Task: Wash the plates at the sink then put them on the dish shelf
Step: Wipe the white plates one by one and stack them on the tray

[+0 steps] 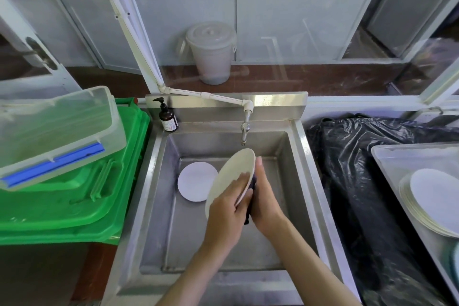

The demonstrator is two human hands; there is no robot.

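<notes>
Cream plate (pixel 229 179) is tilted over the sink (pixel 295 146), left hand (pixel 227 211) fingers clamped on its rim; right hand (pixel 264 204) presses a dark cloth (pixel 249 208) behind it. Scrub in circles, rotating the plate, keeping it low.

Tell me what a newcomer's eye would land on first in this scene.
First, the two hands over the steel sink: the left hand holds a tilted cream plate while the right hand presses a dark cloth against its far side. Next, the bright green bin at left with a clear plastic container on top. A white plate lies in the basin.
</notes>
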